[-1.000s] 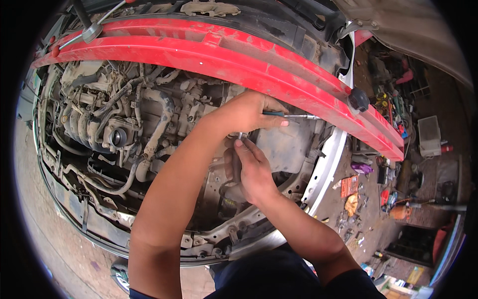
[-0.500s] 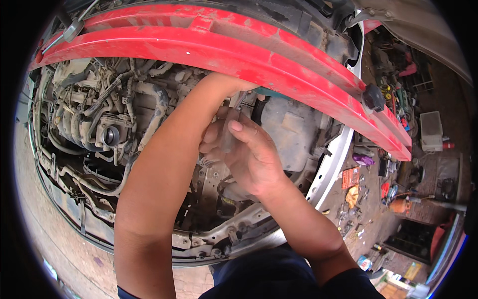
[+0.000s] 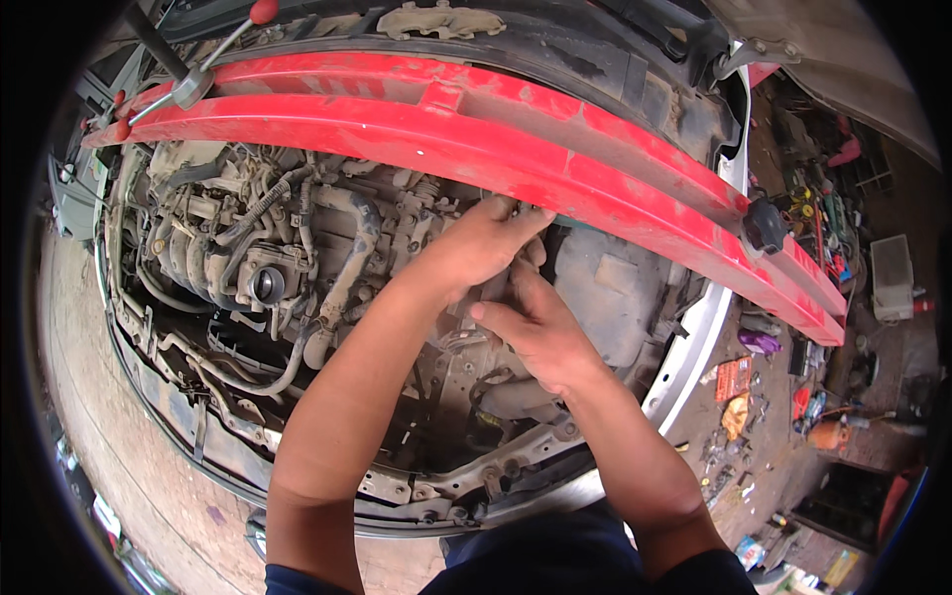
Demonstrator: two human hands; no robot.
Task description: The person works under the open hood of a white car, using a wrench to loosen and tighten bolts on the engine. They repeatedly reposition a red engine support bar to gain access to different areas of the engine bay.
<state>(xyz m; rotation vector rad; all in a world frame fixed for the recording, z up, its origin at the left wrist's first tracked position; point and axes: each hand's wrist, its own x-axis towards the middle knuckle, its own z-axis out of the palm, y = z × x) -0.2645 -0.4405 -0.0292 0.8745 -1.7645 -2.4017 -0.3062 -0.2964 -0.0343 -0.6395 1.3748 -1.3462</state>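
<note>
Your hands meet over the open engine bay, just below a red beam that spans it from side to side. Your left hand (image 3: 486,248) reaches up to the lower edge of the red beam (image 3: 496,159), its fingers bent and partly hidden. A narrow teal piece (image 3: 567,221) shows just beyond those fingers, under the same edge; whether they grip it, you cannot tell from this view. Your right hand (image 3: 545,332) lies just below, half curled, thumb pointing left and set apart from the fingers; its fingertips pass behind your left hand, so what it holds, if anything, cannot be told.

To the right of your hands sits a dusty grey cover (image 3: 610,293); to their left, a thick bent hose (image 3: 357,238) and, farther left, a round dark opening (image 3: 266,286) among the engine parts. Nearer your body, a pale metal front rail (image 3: 535,451) curves across the bay. On the beam, note the black knob (image 3: 765,228) toward its right end and the metal clamp (image 3: 193,87) toward its left. Beyond the car, at right, an orange-red box (image 3: 734,379) and a purple item (image 3: 761,342) lie on the floor.
</note>
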